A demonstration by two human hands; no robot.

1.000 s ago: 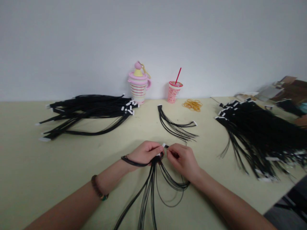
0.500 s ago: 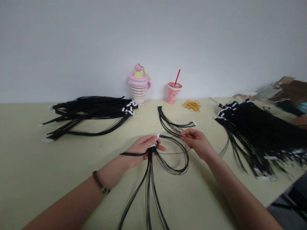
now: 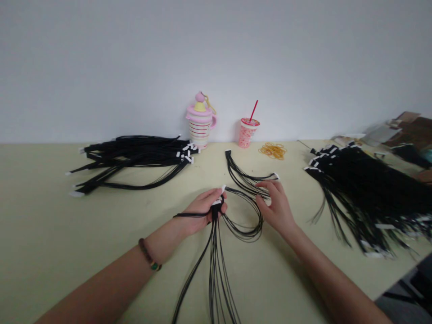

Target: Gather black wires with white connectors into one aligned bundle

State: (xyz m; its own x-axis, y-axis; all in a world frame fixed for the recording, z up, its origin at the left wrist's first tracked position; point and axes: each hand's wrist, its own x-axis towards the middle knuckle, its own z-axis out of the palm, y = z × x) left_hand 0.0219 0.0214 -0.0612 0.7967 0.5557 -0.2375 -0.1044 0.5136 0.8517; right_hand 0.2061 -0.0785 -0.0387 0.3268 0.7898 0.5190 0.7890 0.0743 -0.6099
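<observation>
My left hand [image 3: 202, 209] grips a black cable bundle [image 3: 215, 238] by its white connectors near the middle of the table. Some of its wires curve out to the right in a loop, and the others hang toward the front edge. My right hand [image 3: 276, 206] is beside the loop's right side, thumb and fingers apart, with nothing visibly held. Just behind its fingertips lies another black cable bundle [image 3: 240, 175] with a connector at each end.
A pile of black cables [image 3: 135, 155] lies at the left, a larger pile [image 3: 367, 180] at the right. Against the wall stand a pink striped mug [image 3: 200, 128] and a cup with a red straw [image 3: 248, 134]. Yellow rubber bands [image 3: 272, 150] lie beside the cup.
My right hand has opened, letting go of a thin wire. The loop is slightly smaller, and the hanging wires have spread. My left hand keeps its hold, its fingers now more curled.
</observation>
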